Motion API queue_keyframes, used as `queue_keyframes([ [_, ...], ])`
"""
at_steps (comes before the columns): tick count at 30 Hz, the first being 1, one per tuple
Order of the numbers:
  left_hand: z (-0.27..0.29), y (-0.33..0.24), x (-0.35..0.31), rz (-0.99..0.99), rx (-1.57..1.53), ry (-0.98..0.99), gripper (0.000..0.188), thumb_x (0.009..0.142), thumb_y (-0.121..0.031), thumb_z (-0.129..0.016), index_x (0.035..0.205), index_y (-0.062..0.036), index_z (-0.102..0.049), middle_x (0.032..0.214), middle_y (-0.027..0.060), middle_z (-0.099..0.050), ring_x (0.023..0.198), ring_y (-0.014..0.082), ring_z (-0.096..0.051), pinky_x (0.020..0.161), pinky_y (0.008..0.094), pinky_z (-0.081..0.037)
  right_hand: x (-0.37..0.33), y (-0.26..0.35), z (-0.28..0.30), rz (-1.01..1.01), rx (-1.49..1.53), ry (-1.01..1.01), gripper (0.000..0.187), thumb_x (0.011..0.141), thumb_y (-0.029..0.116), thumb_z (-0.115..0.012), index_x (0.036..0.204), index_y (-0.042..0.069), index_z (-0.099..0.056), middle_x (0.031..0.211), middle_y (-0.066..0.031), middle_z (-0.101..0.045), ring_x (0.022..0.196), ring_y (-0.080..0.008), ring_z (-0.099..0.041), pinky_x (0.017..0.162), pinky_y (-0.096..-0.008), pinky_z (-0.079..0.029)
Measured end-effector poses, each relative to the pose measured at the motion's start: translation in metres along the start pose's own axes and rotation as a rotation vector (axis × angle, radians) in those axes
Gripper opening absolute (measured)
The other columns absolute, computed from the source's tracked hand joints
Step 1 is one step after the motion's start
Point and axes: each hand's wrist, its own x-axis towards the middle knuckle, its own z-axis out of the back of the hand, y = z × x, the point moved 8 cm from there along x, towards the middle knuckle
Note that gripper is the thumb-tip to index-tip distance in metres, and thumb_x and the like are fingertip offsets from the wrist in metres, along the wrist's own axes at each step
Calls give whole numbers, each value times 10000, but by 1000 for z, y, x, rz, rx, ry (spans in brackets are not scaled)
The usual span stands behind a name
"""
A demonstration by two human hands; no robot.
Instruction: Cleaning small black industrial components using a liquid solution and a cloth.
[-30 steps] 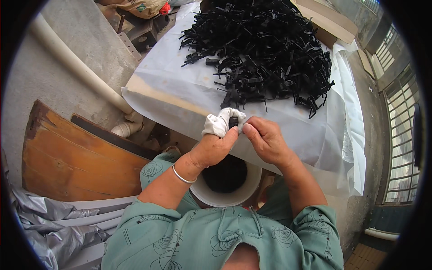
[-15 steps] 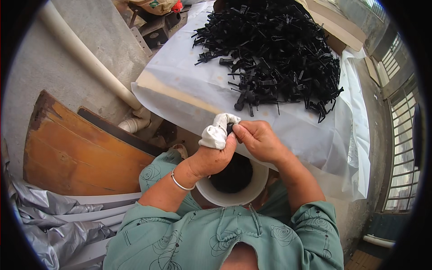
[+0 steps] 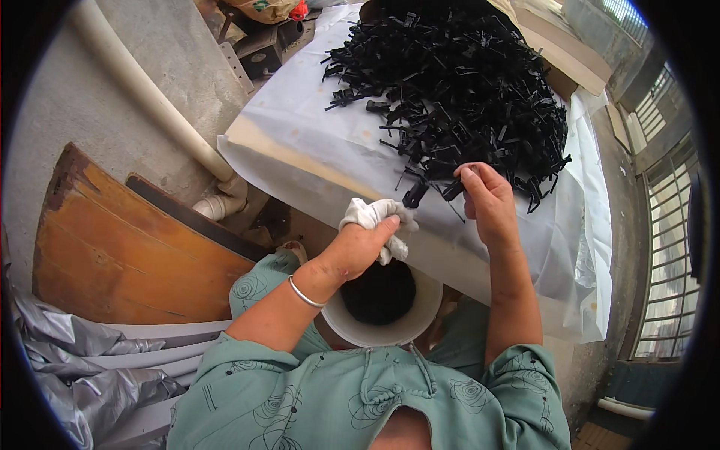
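Observation:
My left hand [image 3: 358,249] is closed on a bunched white cloth [image 3: 369,215], above the near edge of the sheet-covered table. Farther right, my right hand [image 3: 491,201] reaches to the near side of a big heap of small black plastic parts [image 3: 465,90]. Its thumb and fingers pinch one black plastic part [image 3: 452,190], partly hidden by the fingertips. Another loose black part [image 3: 413,196] lies between the cloth and that hand. Below my left hand, a white bucket [image 3: 432,311] stands between my knees with a dark mass [image 3: 379,294] in it.
A translucent white sheet [image 3: 300,135] covers the table. Behind the heap is an open cardboard box flap [image 3: 562,49]. On the left are a pale pipe [image 3: 142,90], a brown wooden board [image 3: 127,240] and silver sheeting [image 3: 97,382]. A barred window [image 3: 671,255] is at right.
My right hand has moved away from the cloth, up and right to the heap, and now pinches a black part there. The dark thing held at the cloth is no longer visible.

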Motion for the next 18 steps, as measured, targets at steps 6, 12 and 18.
queue_keyframes([
  [6,-18,6,16,113,-636,-5,216,929,-120,-422,1117,-43,-496,974,117,-607,609,95,-547,471,199,-424,-7,-8,4,77,-141,-70,188,910,220,-528,855,52,-594,584,76,-408,484,-14,-337,426,-178,-271],
  [12,-31,6,20,166,-705,58,276,924,-165,-456,1175,-49,-470,927,126,-628,552,81,-537,445,202,-406,-28,42,38,546,-316,-458,141,910,145,-530,914,11,-573,711,59,-511,654,-18,-418,587,-161,-348],
  [18,-11,-18,11,-85,8,-95,169,905,-108,-485,1037,-4,-473,732,73,-604,480,76,-493,441,206,-412,-30,21,-3,183,-41,82,145,913,162,-514,947,38,-581,633,83,-405,500,1,-318,443,-168,-242],
])
